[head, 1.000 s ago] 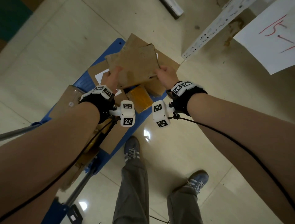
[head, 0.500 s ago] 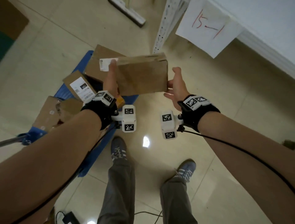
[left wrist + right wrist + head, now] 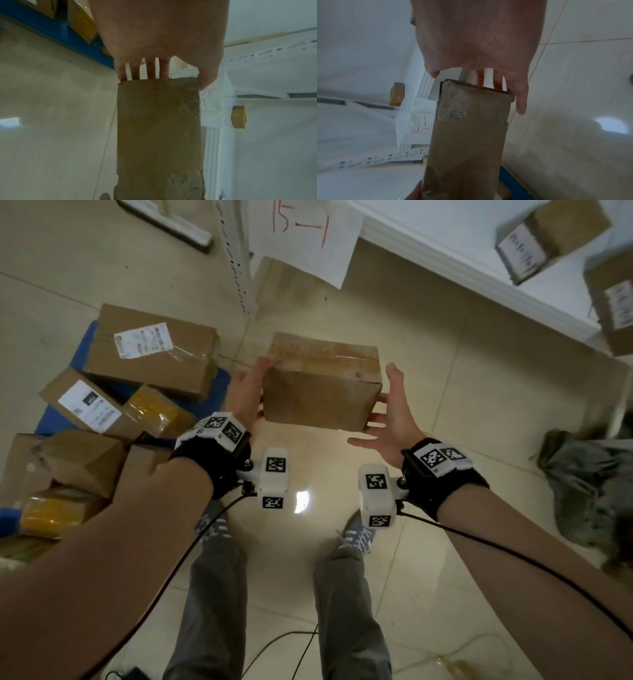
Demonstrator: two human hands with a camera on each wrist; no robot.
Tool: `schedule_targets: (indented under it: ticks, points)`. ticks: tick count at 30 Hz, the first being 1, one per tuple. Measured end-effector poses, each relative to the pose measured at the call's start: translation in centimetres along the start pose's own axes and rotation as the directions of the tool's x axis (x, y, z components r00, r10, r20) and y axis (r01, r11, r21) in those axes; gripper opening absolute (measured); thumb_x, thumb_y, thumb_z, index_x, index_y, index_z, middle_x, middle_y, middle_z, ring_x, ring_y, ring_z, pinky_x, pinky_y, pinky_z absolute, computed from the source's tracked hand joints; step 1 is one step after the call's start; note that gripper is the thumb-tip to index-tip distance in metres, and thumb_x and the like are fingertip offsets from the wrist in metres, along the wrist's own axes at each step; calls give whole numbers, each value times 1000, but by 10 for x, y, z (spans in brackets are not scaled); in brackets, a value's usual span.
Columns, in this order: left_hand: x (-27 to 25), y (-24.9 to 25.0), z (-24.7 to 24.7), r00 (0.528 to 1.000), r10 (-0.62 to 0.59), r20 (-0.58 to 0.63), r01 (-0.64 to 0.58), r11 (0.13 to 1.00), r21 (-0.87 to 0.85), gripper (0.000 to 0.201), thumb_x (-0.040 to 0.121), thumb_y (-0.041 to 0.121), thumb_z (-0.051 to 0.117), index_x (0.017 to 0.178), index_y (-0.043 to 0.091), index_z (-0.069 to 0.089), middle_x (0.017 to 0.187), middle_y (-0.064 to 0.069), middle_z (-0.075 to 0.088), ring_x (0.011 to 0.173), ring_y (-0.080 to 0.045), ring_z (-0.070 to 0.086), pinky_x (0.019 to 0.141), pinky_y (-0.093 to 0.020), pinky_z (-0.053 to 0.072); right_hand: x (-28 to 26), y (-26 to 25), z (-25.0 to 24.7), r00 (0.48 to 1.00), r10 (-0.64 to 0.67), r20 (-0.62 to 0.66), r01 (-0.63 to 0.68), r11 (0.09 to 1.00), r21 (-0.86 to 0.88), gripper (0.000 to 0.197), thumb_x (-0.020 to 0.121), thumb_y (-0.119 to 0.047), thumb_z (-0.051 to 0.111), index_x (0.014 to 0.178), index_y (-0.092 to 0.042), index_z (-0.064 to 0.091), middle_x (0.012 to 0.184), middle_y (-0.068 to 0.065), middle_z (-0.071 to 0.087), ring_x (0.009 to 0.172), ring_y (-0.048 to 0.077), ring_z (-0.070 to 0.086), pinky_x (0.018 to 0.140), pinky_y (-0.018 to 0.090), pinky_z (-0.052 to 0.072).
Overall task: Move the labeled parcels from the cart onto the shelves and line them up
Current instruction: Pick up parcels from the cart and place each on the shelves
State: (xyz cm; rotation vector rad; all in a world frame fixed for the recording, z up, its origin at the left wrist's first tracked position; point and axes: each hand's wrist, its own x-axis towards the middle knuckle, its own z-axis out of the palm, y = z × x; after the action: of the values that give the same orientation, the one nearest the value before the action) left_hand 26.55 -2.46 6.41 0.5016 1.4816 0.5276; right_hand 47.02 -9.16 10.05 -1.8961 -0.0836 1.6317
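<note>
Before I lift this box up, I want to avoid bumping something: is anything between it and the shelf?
Nothing visible blocks it. The box, held between the left hand and right hand, has open air up to the white shelf; two parcels already sit farther right.

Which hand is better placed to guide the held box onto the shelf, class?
Probably the right hand: it is on the end of the box nearest the shelf, where other parcels already stand. The left hand presses the end nearer the cart.
</note>
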Motion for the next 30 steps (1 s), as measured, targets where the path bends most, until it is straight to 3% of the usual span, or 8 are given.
schedule_targets:
  ticks: [3,8,15,19,21,23,25,30]
  points:
    - [-16,-3,31,1000,24,19,-24,1000,0,51,81,49,65,122,19,59,116,1,65,106,-20,63,75,-32,52,-11,2,-29,1000,-27,8,26,995,99,77,84,-77,49,140,-23,43,129,10,55,112,35,63,80,55,60]
    - [-37,-9,64,998,39,41,-41,999,27,7,90,31,58,88,24,61,89,4,62,89,-17,59,80,-32,49,-23,12,-58,998,-61,32,58,995,84,43,93,-62,53,122,-31,58,126,3,60,116,24,60,93,50,57]
    - [-35,-31,75,998,29,60,-37,989,142,26,95,18,42,87,28,65,87,8,64,85,-9,58,84,-25,46,-16,41,-101,995,-54,86,46,995,93,79,89,-29,71,153,-29,25,129,5,59,117,26,62,99,46,55]
    - [-38,-43,79,994,35,100,-58,971,234,41,92,0,33,96,24,66,72,9,70,60,1,65,58,-15,51,-20,54,-115,987,-125,99,128,991,-29,95,88,-17,74,156,-36,11,123,0,68,107,18,71,103,43,51]
    - [-41,-49,85,996,37,85,-57,970,237,45,90,-5,33,102,22,66,76,7,69,61,1,65,57,-14,51,-20,60,-120,987,-146,64,148,989,-20,100,86,-12,75,156,-38,8,126,5,67,103,15,72,98,39,54]
    - [-43,-56,94,999,1,34,-8,977,213,42,93,0,39,114,25,65,94,5,68,85,-6,64,74,-22,53,-20,65,-124,986,-166,32,165,986,16,102,86,-8,75,156,-40,8,130,9,65,105,16,71,95,38,56]
    - [-47,-61,104,996,-94,-7,94,982,165,28,98,22,52,124,26,62,116,2,63,108,-17,57,93,-36,51,-18,71,-127,983,-183,-18,184,982,49,106,83,-7,78,154,-44,9,135,10,59,114,22,67,99,44,54]
    - [-53,-65,125,928,-346,140,349,937,5,82,73,64,73,139,29,38,130,-7,40,102,-35,54,83,-51,58,-14,78,-123,965,-230,-122,228,973,-33,139,39,-50,99,147,-60,12,151,6,38,137,27,47,106,55,48]
